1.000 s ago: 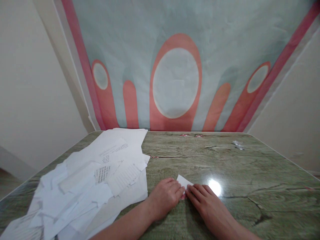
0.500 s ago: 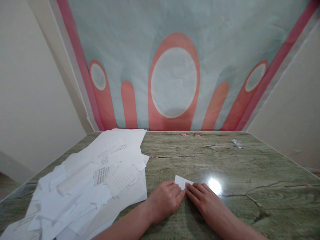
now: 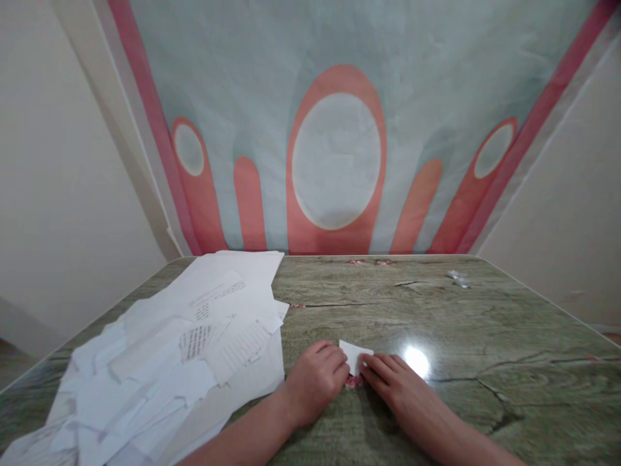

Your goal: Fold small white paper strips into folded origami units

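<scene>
A small folded white paper (image 3: pixel 354 353) lies on the green marbled table (image 3: pixel 485 336) near its front middle. My left hand (image 3: pixel 315 380) rests on the table with its fingers curled against the paper's left edge. My right hand (image 3: pixel 392 382) lies flat beside it, its fingertips pressing on the paper's near right edge. A bit of pink shows under the paper between my two hands. Both hands hold the paper down against the table.
A spread heap of white paper sheets and strips (image 3: pixel 184 349), some printed, covers the table's left side. A small crumpled white scrap (image 3: pixel 458 278) lies at the far right. A painted backdrop (image 3: pixel 334 142) hangs behind the table.
My left hand has drawn back a little to the left, so more of the small paper and the pink bit beneath it show. My right hand has barely moved.
</scene>
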A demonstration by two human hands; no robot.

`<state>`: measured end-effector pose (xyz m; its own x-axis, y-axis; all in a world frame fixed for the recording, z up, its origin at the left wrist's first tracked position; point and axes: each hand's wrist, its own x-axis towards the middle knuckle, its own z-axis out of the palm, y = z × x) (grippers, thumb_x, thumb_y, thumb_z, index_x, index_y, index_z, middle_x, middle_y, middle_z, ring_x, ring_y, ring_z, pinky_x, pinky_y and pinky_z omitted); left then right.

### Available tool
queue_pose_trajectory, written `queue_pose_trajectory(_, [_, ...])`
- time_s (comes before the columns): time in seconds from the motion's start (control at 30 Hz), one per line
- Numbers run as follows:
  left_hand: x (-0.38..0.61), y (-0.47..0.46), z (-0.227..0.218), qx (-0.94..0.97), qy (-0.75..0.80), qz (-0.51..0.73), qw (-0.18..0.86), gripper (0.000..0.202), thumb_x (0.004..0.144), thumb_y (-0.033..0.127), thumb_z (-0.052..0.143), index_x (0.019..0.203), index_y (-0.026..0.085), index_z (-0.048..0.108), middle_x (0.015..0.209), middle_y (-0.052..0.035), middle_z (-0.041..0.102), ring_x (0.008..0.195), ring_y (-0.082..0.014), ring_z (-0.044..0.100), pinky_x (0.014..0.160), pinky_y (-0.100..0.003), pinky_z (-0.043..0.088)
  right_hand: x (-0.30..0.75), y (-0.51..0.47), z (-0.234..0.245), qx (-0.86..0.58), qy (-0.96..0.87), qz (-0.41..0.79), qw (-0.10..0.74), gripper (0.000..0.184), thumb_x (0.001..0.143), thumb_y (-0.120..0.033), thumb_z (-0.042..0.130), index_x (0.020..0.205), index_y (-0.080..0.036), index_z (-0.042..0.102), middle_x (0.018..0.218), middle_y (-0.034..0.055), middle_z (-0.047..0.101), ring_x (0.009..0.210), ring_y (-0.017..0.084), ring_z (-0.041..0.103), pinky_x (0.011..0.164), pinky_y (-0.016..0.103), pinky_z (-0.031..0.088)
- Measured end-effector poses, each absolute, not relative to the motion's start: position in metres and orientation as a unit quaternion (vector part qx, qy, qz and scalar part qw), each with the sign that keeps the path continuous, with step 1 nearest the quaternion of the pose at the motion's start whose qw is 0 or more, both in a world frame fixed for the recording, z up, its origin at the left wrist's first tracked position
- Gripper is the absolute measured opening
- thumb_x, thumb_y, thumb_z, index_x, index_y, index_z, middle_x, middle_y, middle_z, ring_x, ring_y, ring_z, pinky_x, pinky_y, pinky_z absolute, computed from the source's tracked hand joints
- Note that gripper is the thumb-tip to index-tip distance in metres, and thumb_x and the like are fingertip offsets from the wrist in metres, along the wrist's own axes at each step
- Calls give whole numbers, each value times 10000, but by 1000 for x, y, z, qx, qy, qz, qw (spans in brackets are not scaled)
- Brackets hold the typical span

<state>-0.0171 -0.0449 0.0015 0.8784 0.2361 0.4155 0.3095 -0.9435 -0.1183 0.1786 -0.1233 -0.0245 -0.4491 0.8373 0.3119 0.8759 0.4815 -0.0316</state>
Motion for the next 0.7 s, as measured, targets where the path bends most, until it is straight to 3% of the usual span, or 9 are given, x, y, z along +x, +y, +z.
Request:
queue_pose_trajectory(0.37, [-17,-48,-6,-968,-156,-197,5,217,928,255,436,800,175,592,765,-12,629,733,-143,580,677,-282,435,184,-121,-17,-490,-860,-26,136,343,847,-86,517,1177,-174,550,1205,74,579,1048,220,502,916,371,404])
queue_pose_trajectory(0.7, [-24,-40,-3,-957,-195,-193,-99,122,885,199,493,918,199,610,975,-20,639,909,-166,576,805,-288,432,188,-123,-5,-472,-873,-17,119,373,856,-119,504,1220,-198,523,1248,97,556,1080,233,497,912,400,401])
